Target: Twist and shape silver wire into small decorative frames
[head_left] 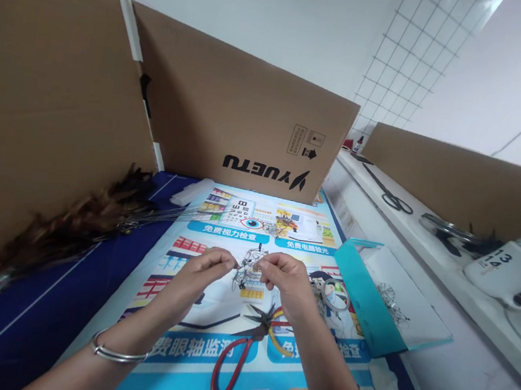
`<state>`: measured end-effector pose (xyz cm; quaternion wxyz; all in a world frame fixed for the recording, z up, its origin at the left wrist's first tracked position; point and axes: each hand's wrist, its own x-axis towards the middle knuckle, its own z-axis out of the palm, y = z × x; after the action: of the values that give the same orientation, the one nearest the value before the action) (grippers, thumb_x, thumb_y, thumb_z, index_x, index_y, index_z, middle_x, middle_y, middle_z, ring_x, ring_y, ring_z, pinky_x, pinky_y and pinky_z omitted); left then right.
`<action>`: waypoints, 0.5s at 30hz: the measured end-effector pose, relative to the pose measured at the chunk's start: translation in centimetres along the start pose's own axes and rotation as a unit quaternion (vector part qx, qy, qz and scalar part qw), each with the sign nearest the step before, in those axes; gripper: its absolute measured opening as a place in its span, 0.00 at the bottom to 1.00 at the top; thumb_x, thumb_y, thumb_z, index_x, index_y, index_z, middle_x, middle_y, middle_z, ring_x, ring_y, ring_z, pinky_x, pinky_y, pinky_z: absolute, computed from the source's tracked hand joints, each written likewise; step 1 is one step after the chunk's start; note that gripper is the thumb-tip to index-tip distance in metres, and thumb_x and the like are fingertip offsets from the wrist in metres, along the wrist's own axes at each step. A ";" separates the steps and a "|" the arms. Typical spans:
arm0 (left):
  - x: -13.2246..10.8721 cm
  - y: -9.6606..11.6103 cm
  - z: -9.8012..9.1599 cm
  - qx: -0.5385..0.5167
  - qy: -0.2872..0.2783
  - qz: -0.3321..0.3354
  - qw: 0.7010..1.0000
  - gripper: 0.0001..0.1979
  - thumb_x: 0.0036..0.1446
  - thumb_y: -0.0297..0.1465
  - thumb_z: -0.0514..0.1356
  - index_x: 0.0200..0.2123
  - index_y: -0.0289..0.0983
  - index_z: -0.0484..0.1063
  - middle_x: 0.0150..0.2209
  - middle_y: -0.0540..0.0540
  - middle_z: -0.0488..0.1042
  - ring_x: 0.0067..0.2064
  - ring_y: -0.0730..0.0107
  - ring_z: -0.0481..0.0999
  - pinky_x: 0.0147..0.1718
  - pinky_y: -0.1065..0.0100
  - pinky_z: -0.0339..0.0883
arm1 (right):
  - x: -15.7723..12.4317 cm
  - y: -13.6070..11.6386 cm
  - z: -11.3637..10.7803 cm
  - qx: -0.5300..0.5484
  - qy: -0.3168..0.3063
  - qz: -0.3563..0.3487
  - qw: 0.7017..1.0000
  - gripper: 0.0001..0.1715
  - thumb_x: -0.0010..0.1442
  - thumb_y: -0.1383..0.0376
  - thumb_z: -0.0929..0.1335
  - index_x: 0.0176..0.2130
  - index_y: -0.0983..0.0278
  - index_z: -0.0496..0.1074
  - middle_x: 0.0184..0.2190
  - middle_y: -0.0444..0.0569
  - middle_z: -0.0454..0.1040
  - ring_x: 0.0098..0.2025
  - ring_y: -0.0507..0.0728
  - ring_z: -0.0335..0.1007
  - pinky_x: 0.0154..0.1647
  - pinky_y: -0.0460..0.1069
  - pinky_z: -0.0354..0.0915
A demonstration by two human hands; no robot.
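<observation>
A loose tangle of thin silvery wire pieces (245, 271) with small dark bits lies on the printed sheet between my hands. My left hand (206, 269) is closed in a pinch at the tangle's left side; what its fingertips hold is too small to make out. At the right edge, my right hand (286, 280) pinches thin wire between thumb and forefinger. Closer to me rest red-handled scissors (232, 365), their blades beside pliers (278, 333) with red and yellow handles. A roll of tape (336, 294) is to the right of my right hand.
A teal-edged open box (363, 291) on the right holds more wire pieces (390, 303). Brown feathers (64, 230) on long stems line the left side. Cardboard panels (234, 102) stand behind and left. The right ledge carries black scissors (396, 203) and a white mug (510, 269).
</observation>
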<state>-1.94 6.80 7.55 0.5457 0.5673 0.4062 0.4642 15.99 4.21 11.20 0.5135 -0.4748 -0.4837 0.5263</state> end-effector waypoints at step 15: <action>-0.7 0.5 0.2 -0.048 -0.004 -0.028 0.998 0.08 0.51 0.35 0.60 0.26 0.36 0.71 0.25 0.50 0.64 0.28 0.71 0.61 0.28 0.71 0.55 | -0.1 0.3 -0.1 -0.034 -0.047 -0.012 0.998 0.08 0.49 0.61 0.70 0.28 0.65 0.73 0.19 0.42 0.68 0.22 0.47 0.58 0.24 0.44 0.54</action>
<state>-1.96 6.07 8.00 0.5864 0.5309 0.3968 0.4656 16.09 4.11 10.89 0.4800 -0.4608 -0.5310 0.5247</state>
